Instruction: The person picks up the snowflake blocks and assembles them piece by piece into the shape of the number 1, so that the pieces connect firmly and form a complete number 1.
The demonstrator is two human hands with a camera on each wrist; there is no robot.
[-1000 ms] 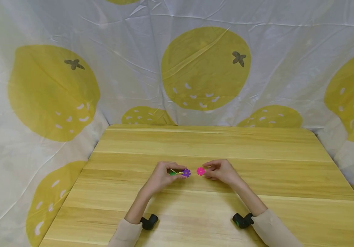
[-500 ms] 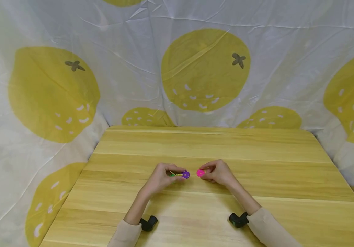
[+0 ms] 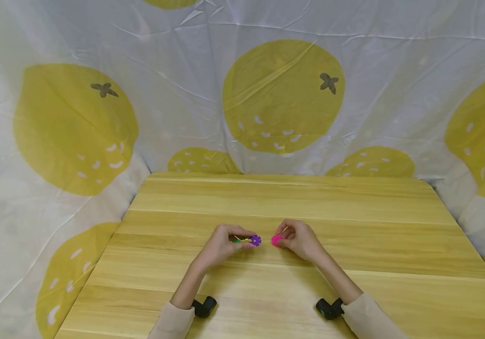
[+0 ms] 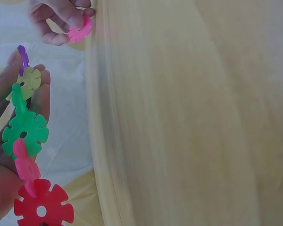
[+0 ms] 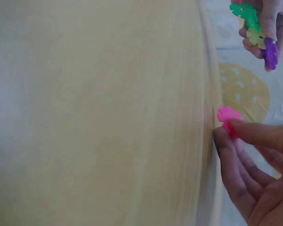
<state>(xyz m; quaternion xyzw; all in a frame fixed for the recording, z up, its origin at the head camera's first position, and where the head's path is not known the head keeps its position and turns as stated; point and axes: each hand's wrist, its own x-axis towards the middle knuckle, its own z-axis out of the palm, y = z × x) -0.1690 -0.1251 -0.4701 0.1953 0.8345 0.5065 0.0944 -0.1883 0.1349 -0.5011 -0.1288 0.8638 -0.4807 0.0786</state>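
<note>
My left hand (image 3: pixel 218 246) pinches the far end of a chain of slotted plastic snowflake discs between thumb and fingers. A purple disc (image 3: pixel 257 241) forms its tip. In the left wrist view follow a pale yellow disc (image 4: pixel 32 80), green discs (image 4: pixel 35 127), a pink disc (image 4: pixel 26 165) and a red disc (image 4: pixel 56 202), slotted together at angles. My right hand (image 3: pixel 305 242) pinches a loose bright pink disc (image 5: pixel 228 114) by thumb and fingers, partly covering it. A small gap separates that disc from the purple one. Both hands are above the table.
A wooden table (image 3: pixel 267 197) lies beneath the hands. White cloth with yellow fruit prints (image 3: pixel 282 94) hangs behind and beside it. Black wrist-worn devices (image 3: pixel 204 307) stick out inward from both cuffs.
My right fingers have curled in and shifted on the loose pink disc, covering more of it. That disc sits slightly lower in the head view. My left hand has hardly moved.
</note>
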